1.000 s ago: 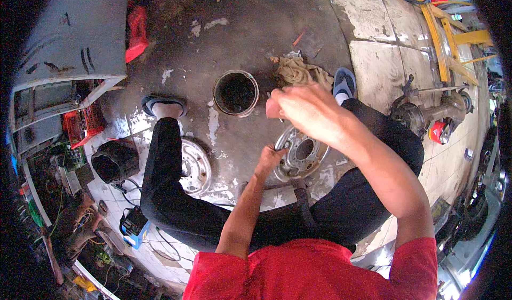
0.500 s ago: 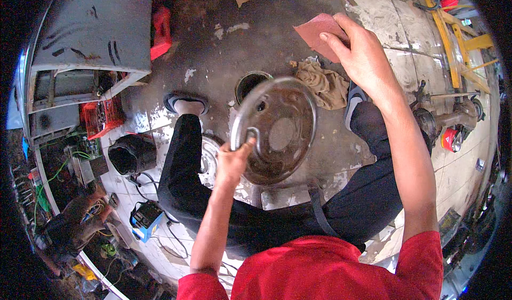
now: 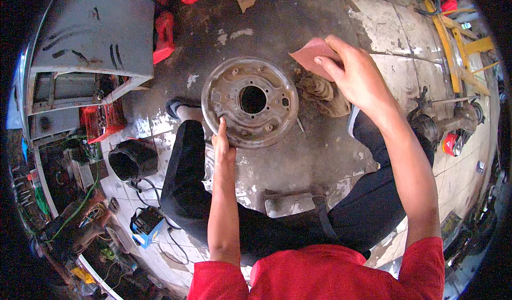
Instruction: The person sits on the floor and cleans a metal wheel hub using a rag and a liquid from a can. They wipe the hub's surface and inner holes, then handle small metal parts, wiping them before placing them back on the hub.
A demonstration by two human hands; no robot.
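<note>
My left hand [image 3: 222,146] grips the lower left rim of a round brake backing plate [image 3: 228,94], thumb on its face. The plate is brown, worn metal with a large centre hole and smaller holes around it, its broad face turned toward me. Off to the right, my right hand [image 3: 358,73] pinches a folded piece of reddish sandpaper [image 3: 310,58] between thumb and fingers. That sheet is apart from the plate. A crumpled brown cloth [image 3: 326,96] lies on the floor between the two, with a thin pointed tool [image 3: 300,125] near it.
To the left stand a grey metal cabinet [image 3: 106,28], a red jerrycan [image 3: 164,37], a red crate [image 3: 101,123], a black cylinder [image 3: 133,160] and a blue-black box with cables [image 3: 146,225]. On the right are a yellow frame [image 3: 445,38] and an axle-like metal part [image 3: 448,120].
My left hand has swung the plate up and to the left, turning its face; it now covers the open tin. The sandpaper in my right hand has shifted slightly down.
</note>
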